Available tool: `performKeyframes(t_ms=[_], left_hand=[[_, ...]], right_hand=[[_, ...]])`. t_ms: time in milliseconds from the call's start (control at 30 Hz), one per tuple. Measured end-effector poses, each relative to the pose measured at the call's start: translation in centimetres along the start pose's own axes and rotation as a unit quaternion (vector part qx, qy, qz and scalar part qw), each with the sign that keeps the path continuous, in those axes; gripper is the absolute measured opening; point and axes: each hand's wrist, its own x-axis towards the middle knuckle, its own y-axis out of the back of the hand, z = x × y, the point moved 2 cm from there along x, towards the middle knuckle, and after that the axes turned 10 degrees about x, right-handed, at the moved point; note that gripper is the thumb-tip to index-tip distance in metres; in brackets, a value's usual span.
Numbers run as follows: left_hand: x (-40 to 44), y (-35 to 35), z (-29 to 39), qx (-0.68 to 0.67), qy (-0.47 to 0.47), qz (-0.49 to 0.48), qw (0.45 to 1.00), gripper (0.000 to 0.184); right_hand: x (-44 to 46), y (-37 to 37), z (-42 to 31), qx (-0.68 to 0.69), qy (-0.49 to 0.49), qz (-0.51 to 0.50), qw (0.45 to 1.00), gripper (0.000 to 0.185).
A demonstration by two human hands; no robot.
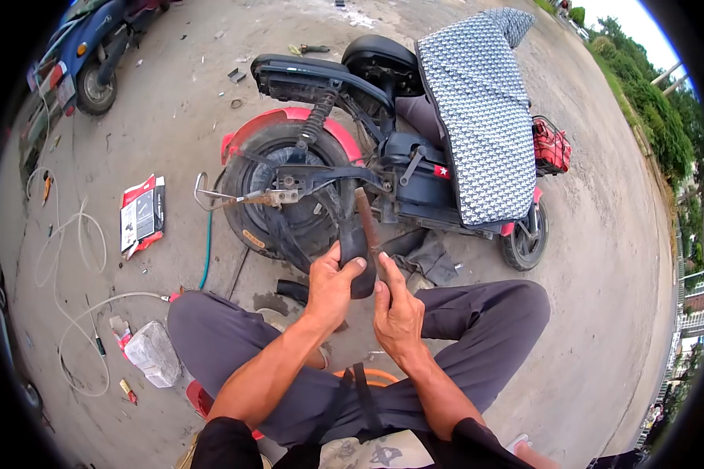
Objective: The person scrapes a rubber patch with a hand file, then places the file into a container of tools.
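Observation:
My left hand [330, 289] is closed on a black rubber inner tube [355, 246], with the thumb pressed over its edge. The tube runs up toward the scooter's rear wheel [262, 207] and is folded over near my fingers. My right hand [399, 314] grips a rusty, flat metal file [367, 219], its index finger stretched along the bar. The file points up and away from me, close beside the tube; whether they touch I cannot tell. Part of the file's lower end is hidden by my fingers.
A red and black scooter [414, 168] lies on its side, partly under a patterned cover [485, 117]. To the left are a printed packet [142, 215], a pale hose [82, 313], a stone block [153, 354] and a screwdriver [99, 345]. A blue vehicle [90, 39] stands behind.

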Motion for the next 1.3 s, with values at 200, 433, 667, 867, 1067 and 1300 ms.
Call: performKeyframes(t_ms=[200,433,667,867,1067,1300], left_hand=[[0.5,0.0,-1.8,-0.015,-0.032,-0.006,0.999,0.034],[0.0,0.1,-1.3,0.014,-0.014,0.0,1.0,0.034],[0.2,-0.4,-1.2,0.007,-0.016,0.0,1.0,0.024],[0.3,-0.3,-0.8,0.004,-0.021,0.007,1.0,0.024],[0.4,0.0,-1.6,0.017,-0.015,-0.021,1.0,0.03],[0.3,0.2,-1.3,0.015,-0.007,-0.028,0.999,0.036]], right_hand=[[-5.7,0.6,0.7,0.017,0.021,0.025,0.999,0.053],[0.8,1.1,0.8,0.064,-0.015,0.043,0.997,0.051],[-3.8,0.2,1.1,0.027,-0.005,0.012,1.0,0.05],[-1.0,0.1,0.6,0.009,0.04,0.015,0.999,0.055],[-4.4,0.7,1.7,0.03,-0.008,0.005,1.0,0.05],[-0.8,1.7,2.1,0.101,-0.014,0.001,0.995,0.048]])
